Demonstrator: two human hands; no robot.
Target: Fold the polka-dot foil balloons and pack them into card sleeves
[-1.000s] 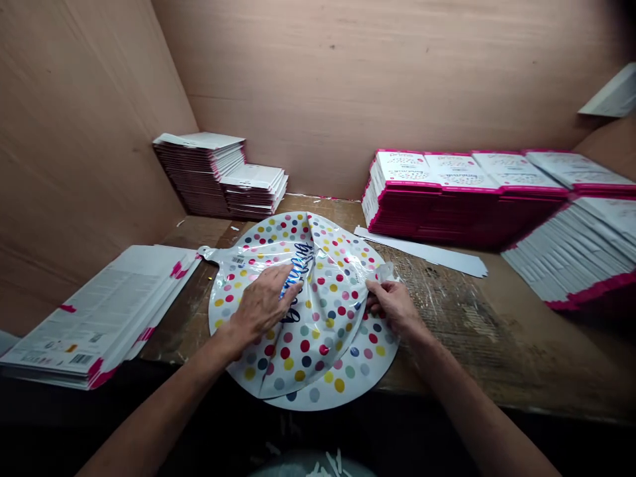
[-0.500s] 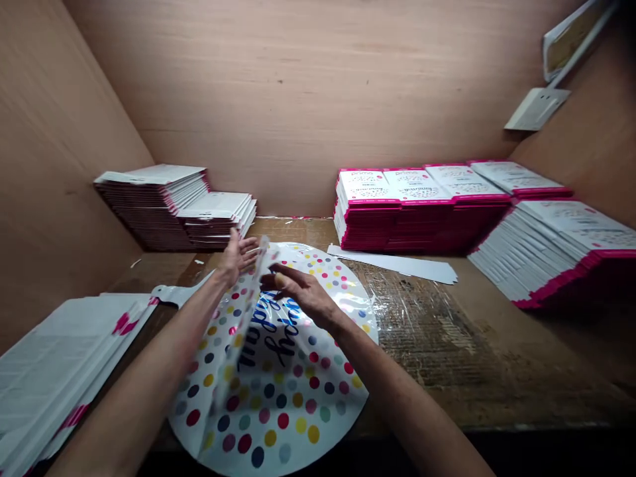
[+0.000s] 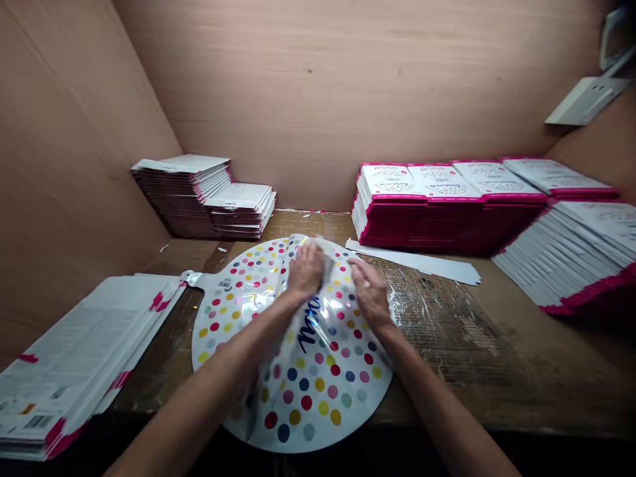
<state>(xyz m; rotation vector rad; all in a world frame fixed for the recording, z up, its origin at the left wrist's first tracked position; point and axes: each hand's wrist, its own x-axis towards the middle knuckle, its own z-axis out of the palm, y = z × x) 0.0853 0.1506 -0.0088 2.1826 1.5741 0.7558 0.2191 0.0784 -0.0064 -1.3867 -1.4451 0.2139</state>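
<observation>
A round, flat foil balloon (image 3: 308,424) with coloured dots, blue lettering and a silvery tail lies in front of me. Part of its film is raised in a fold along the middle, covering some of the letters. On that fold rests my left hand (image 3: 307,270), its fingers stretched out and somewhat blurred. My right hand (image 3: 370,295) is over the balloon's right side, fingers loosely bent and apart, fingertips at the film. I cannot see either hand holding it firmly.
White and pink flat cartons (image 3: 422,205) stand in stacks at the back right, with more leaning cartons (image 3: 591,245) beside them. Another carton stack (image 3: 199,199) is at the back left. Printed cartons (image 3: 94,351) lie at the left front. White strips (image 3: 417,262) lie behind the balloon.
My left hand has moved right across the balloon, and the raised film has swung over with it. My right hand has shifted right. The view has turned slightly left.
</observation>
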